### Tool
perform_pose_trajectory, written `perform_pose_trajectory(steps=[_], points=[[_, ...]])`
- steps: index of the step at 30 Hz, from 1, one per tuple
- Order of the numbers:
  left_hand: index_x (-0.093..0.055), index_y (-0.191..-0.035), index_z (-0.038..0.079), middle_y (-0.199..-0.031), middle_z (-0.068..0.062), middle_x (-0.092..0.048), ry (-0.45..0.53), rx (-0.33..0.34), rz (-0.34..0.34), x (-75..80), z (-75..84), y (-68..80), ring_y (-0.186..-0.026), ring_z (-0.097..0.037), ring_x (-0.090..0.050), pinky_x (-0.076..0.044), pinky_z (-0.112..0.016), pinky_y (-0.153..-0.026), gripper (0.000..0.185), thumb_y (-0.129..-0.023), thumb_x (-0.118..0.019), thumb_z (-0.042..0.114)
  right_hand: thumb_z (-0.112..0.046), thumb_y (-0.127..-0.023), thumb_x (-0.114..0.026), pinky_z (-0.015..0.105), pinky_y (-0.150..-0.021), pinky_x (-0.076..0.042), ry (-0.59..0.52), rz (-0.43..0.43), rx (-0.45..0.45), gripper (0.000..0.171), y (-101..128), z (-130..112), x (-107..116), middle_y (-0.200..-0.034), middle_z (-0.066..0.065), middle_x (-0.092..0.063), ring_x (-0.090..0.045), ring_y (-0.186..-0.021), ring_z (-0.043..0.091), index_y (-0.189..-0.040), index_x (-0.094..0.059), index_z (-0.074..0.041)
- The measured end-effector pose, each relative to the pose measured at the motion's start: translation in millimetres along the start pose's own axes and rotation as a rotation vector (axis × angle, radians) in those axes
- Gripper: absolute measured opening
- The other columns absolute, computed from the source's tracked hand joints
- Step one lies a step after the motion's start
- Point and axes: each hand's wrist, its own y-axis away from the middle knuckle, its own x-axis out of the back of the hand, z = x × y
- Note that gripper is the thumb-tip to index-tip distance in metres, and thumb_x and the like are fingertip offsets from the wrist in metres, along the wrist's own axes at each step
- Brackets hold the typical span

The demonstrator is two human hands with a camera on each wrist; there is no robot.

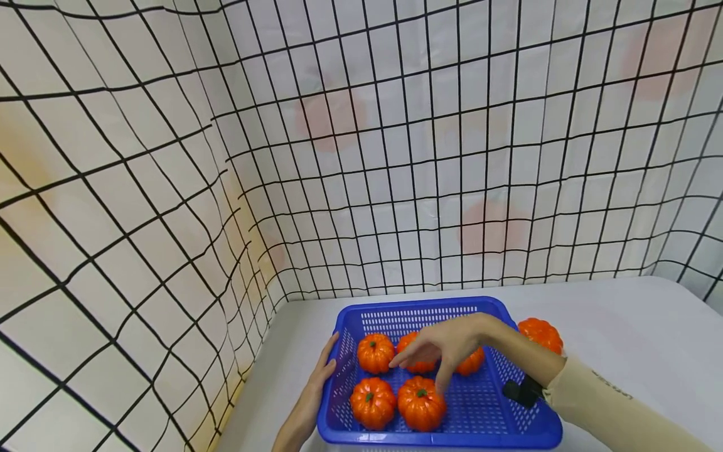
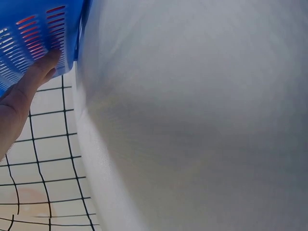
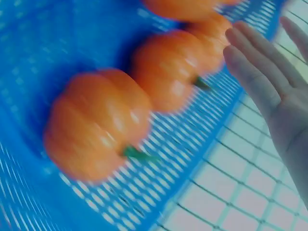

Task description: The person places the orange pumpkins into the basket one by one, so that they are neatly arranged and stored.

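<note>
A blue plastic basket (image 1: 480,427) with slotted walls holds several small orange pumpkins, toy-like and green-stemmed. My left hand (image 1: 309,402) lies along the basket's left side, its fingers fairly straight. In the left wrist view, those fingers (image 2: 41,67) touch the slotted outer wall. Over the basket hovers my right hand (image 1: 452,339), fingers spread and relaxed, holding nothing. Its thumb hangs beside the front pumpkin (image 1: 421,403), and whether they touch I cannot tell. It partly covers two back pumpkins. In the right wrist view, a blurred pumpkin (image 3: 98,127) sits against the basket's slotted side.
Another orange pumpkin (image 1: 541,334) lies on the white table (image 1: 632,333), outside the basket to the right and partly behind my forearm. Black netting (image 1: 395,157) over pale sheeting encloses the back and left. A dark wrist device (image 1: 524,390) hangs under my right forearm.
</note>
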Motion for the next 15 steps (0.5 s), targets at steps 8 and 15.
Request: perform_pose_trajectory(steps=[8, 15], points=[[-0.009, -0.166, 0.039, -0.176, -0.013, 0.005, 0.007, 0.002, -0.003, 1.6, 0.6, 1.5, -0.158, -0.052, 0.001, -0.004, -0.077, -0.121, 0.06, -0.111, -0.029, 0.048, -0.029, -0.098, -0.07, 0.046, -0.119, -0.043, 0.009, 0.308, 0.037, 0.059, 67.3, -7.1, 11.4, -0.154, -0.004, -0.055, -0.051, -0.145, 0.024, -0.153, -0.049, -0.033], [-0.008, -0.167, 0.039, -0.176, -0.013, 0.006, 0.022, 0.011, -0.009, 1.1, 0.6, 1.5, -0.158, -0.052, 0.002, -0.003, -0.076, -0.122, 0.06, -0.111, -0.03, 0.047, -0.026, -0.1, -0.068, 0.062, -0.104, -0.051, 0.14, 0.741, -0.024, 0.058, 131.0, 45.2, 0.6, -0.151, 0.015, -0.058, -0.055, -0.135, 0.047, -0.154, -0.049, -0.02]])
